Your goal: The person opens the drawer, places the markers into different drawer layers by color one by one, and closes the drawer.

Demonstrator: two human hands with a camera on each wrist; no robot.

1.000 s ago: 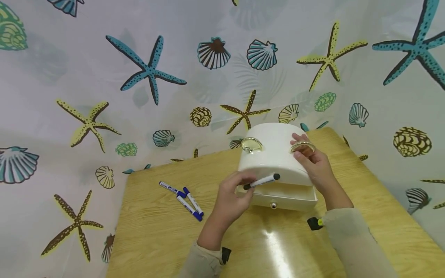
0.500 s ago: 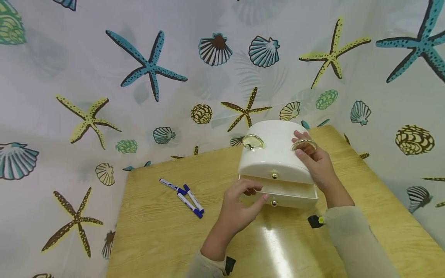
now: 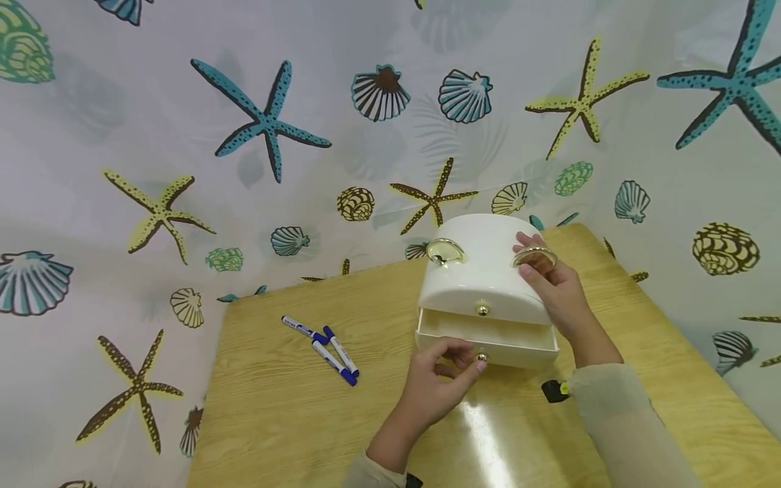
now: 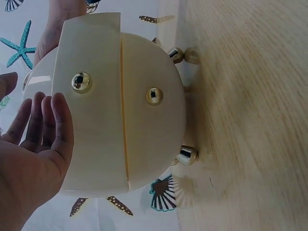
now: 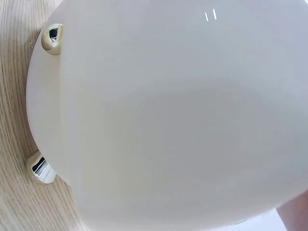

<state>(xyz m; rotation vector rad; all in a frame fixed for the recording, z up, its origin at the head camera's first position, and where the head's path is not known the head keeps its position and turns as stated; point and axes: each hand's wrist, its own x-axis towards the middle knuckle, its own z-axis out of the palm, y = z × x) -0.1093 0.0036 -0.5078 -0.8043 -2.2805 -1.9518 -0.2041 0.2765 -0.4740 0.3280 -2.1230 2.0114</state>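
A white rounded storage box [image 3: 482, 254] with gold ring handles has one drawer [image 3: 506, 354] pulled out, with a gold knob on its front. My left hand [image 3: 436, 386] is at that drawer front, thumb tip close to the knob [image 4: 82, 83]. In the left wrist view its fingers [image 4: 61, 122] are relaxed and hold nothing. My right hand [image 3: 558, 288] grips the right ring handle [image 3: 535, 253] on top of the box; its fingers are out of the right wrist view. No marker shows in the visible part of the drawer; its front inside is hidden.
Several white markers [image 3: 332, 364] with blue caps lie on the wooden table [image 3: 274, 420] left of the box. A curtain [image 3: 366, 156] printed with starfish and shells hangs behind and beside the table. Gold feet [image 4: 186, 155] stand under the box.
A white marker with black ends was in my left hand over the drawer; it has been let go and is out of sight. My left hand has lowered toward the drawer knob.
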